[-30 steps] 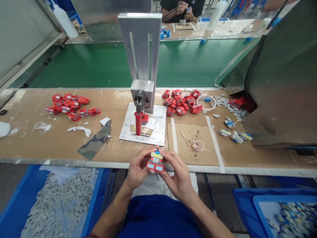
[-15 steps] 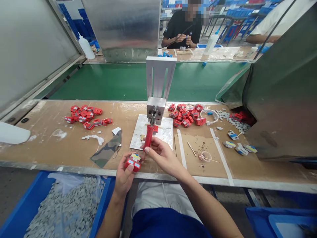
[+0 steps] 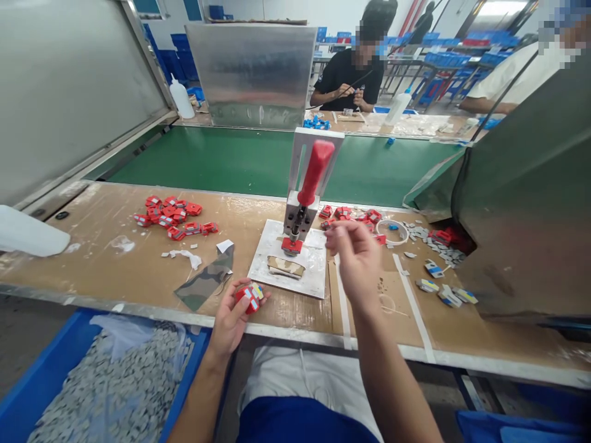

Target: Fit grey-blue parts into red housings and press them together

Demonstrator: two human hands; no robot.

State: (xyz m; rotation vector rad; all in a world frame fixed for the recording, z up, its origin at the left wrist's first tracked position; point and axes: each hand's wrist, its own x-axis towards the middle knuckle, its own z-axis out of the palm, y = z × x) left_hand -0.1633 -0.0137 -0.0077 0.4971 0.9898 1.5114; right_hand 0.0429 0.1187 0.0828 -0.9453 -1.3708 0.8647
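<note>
At the frame's centre a clamp [image 3: 305, 195] stands on a base plate [image 3: 263, 249], piled parts [image 3: 166, 220] to its left, a tape ring [image 3: 392, 243] right, a belt [image 3: 226, 163] behind, a held part [image 3: 248, 299] at front left, and a bin [image 3: 198, 343] lower left

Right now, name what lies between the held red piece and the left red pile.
In the head view: a camouflage sheet nearer the red piece, white scraps nearer the pile.

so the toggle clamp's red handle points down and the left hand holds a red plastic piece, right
No, the red handle of the toggle clamp points up, as the head view shows. The left hand does hold a red plastic piece.
</note>
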